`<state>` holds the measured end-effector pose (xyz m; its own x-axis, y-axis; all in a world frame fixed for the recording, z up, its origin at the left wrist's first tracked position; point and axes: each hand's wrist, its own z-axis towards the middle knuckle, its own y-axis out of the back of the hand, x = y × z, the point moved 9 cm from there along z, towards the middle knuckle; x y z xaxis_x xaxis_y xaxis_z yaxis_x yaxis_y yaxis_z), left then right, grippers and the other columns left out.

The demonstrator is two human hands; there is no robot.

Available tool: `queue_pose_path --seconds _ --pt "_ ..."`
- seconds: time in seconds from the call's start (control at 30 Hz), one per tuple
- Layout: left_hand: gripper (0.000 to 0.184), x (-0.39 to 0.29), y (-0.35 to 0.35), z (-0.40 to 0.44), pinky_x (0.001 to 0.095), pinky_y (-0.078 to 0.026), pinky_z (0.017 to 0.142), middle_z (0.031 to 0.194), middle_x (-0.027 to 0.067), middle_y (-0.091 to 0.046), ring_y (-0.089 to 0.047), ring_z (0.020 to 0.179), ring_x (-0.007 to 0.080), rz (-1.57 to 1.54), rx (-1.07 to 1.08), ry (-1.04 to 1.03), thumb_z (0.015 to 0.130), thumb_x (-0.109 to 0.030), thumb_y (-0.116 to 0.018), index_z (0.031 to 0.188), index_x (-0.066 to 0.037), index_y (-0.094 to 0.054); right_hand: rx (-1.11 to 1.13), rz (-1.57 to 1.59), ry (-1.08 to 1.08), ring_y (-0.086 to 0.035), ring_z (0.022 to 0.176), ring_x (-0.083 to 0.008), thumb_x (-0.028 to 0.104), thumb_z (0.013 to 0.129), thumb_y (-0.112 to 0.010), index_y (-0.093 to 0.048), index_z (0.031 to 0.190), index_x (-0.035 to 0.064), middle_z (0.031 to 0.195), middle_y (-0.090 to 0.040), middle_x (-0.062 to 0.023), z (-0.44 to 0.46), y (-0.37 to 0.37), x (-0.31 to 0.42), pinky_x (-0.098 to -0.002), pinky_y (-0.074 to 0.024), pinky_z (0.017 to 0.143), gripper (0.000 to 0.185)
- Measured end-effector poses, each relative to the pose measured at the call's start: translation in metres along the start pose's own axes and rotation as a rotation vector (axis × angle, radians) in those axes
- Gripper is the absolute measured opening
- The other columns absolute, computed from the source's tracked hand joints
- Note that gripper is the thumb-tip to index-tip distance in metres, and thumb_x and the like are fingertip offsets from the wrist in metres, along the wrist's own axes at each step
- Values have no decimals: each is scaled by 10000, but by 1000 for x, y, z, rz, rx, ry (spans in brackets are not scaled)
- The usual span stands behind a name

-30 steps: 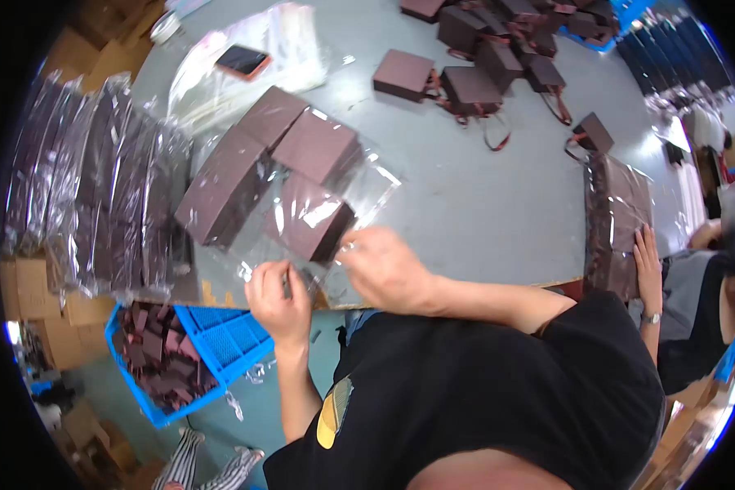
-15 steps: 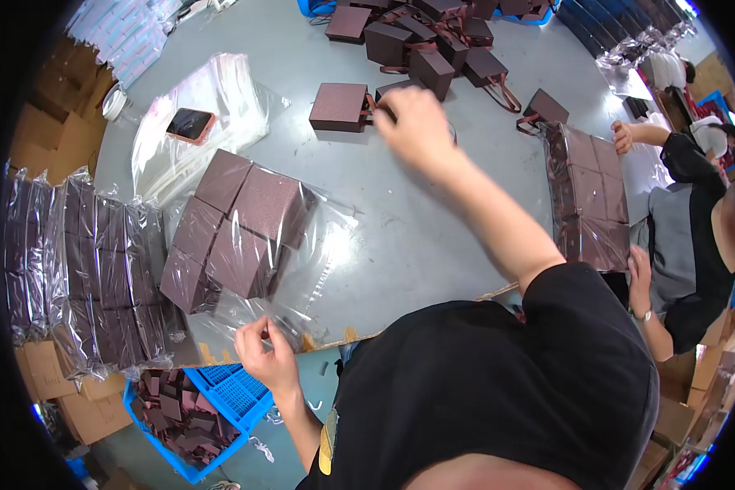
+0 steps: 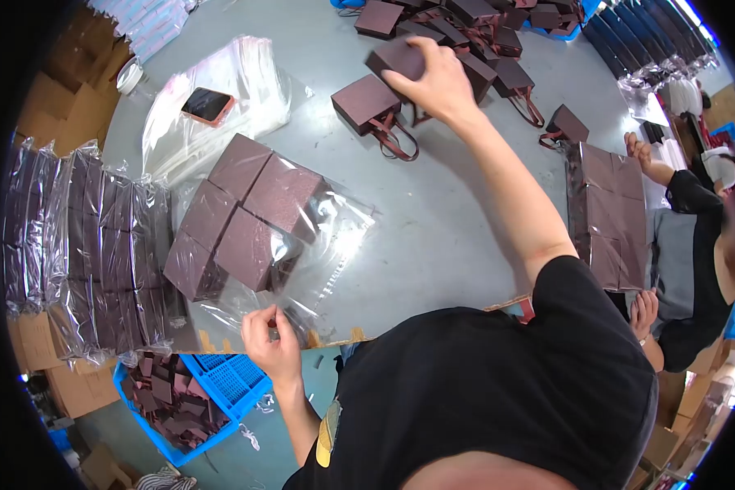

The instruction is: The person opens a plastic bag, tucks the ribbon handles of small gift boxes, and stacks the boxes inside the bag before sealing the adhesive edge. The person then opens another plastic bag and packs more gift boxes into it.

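Note:
My left hand [image 3: 271, 347] pinches the edge of a clear plastic bag [image 3: 339, 237] near the table's front edge. Several dark brown gift boxes [image 3: 253, 245] sit partly inside this bag, side by side. At the far side my right hand [image 3: 443, 86] grips another brown gift box [image 3: 396, 59], thumb on the near side and fingers over the top. Just below it on the table lies a box with a ribbon handle [image 3: 366, 102]. Behind the hand is a loose heap of similar boxes [image 3: 469, 12].
Flat clear bags [image 3: 257, 90] lie at the left with a phone [image 3: 207, 106] on top. Wrapped packs of boxes [image 3: 106, 253] stand at the left edge. Below is a blue crate [image 3: 237, 392]. At the right, a co-worker's hands touch a wrapped pack [image 3: 608, 216].
My right hand has moved up and away over the heap and now holds a box. The ribbon-handled box near it has turned slightly. My left hand keeps its pinch on the bag.

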<state>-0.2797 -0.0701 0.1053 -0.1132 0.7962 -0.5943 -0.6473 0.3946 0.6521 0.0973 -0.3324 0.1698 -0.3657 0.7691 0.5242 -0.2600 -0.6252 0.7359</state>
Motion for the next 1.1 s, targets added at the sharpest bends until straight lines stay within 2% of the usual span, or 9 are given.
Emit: queue_pose_path --seconds 0.13,0.3,0.4,0.53,0.77,0.87,0.97,1.07,1.1 --pt "103 -1 0 -2 329 -461 643 845 114 -601 -564 708 221 -10 -7 18 819 47 -678 914 21 -650 137 -307 62 -499 1198 -435 659 781 -654 -512 1352 81 1404 -434 -255 2 -81 34 -587 -438 956 825" --pt "95 1 5 -6 335 -467 656 857 115 -603 -566 717 224 -14 -6 55 828 37 -672 919 21 -650 475 -220 -151 -518 1223 -473 711 835 -566 -529 1374 91 1505 -363 -281 8 -106 31 -618 -419 966 822" --pt "97 1 3 -4 345 -464 681 845 113 -605 -568 717 232 6 18 48 823 31 -669 917 15 -650 430 -321 87 -508 1291 -416 686 889 -491 -540 1388 126 1415 -511 -210 47 -87 38 -623 -412 999 751" --pt "105 2 -1 -2 356 -456 715 832 110 -610 -576 713 243 28 47 30 812 26 -667 914 7 -648 572 178 511 -574 1233 -296 501 872 -594 -567 1377 205 1336 -588 -161 73 -143 40 -530 -412 1057 586" --pt "111 -1 1 -2 353 -466 678 832 113 -608 -578 686 243 8 6 54 807 40 -661 913 11 -644 1301 -37 -123 -717 818 -384 630 889 -575 -543 1390 164 1300 -599 -242 24 -150 7 -412 -622 612 685" --pt "110 0 -3 -2 350 -471 656 838 114 -605 -578 688 237 6 34 31 810 48 -658 913 16 -640 1168 31 -223 -719 683 -322 636 929 -515 -594 1275 21 1035 -670 -212 -4 -127 -6 -405 -616 529 711" --pt "100 0 -6 1 320 -449 652 808 106 -577 -557 681 206 12 37 20 822 56 -644 918 30 -639 877 -179 -53 -693 654 -351 653 957 -413 -678 892 -68 875 -674 -252 -30 -98 0 -454 -574 684 771" --pt "96 2 -10 4 322 -449 650 800 106 -574 -557 677 208 -25 62 31 823 50 -647 917 32 -639 138 -11 183 -605 1064 -402 488 891 -642 -597 1159 -22 1150 -595 -267 -41 -51 13 -482 -488 929 578" --pt "96 2 -9 4 321 -449 648 798 106 -573 -556 675 206 -18 60 27 822 50 -648 916 33 -638 80 40 123 -567 1108 -406 477 862 -678 -581 1191 -3 1204 -561 -259 -49 -38 14 -489 -467 953 590"
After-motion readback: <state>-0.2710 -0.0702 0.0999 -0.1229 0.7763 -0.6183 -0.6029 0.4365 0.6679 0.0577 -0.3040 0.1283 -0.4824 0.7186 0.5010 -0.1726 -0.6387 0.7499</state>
